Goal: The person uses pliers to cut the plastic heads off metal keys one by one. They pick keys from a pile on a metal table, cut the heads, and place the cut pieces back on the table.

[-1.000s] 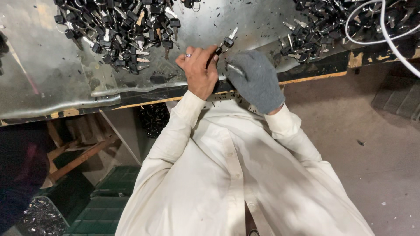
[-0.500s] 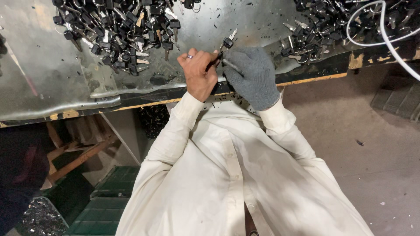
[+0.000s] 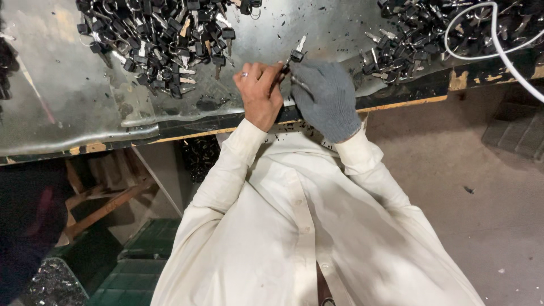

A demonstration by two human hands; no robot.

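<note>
My bare left hand (image 3: 259, 93), with a ring on one finger, and my grey-gloved right hand (image 3: 326, 96) meet at the near edge of a metal-covered bench (image 3: 68, 113). Between their fingertips sticks up a small key (image 3: 296, 52) with a black head and a silver blade. Both hands pinch it, with the fingers closed around its lower part. What lies under the fingers is hidden. White shirt sleeves cover both arms.
A heap of black-headed keys (image 3: 158, 39) lies at the back left of the bench, and another heap (image 3: 413, 39) at the back right. A white cable (image 3: 498, 45) loops over the right heap. Green crates (image 3: 136, 266) and wooden bench legs (image 3: 102, 204) stand below left.
The hands stay together at the bench edge. The key between them has dipped slightly lower and leftward.
</note>
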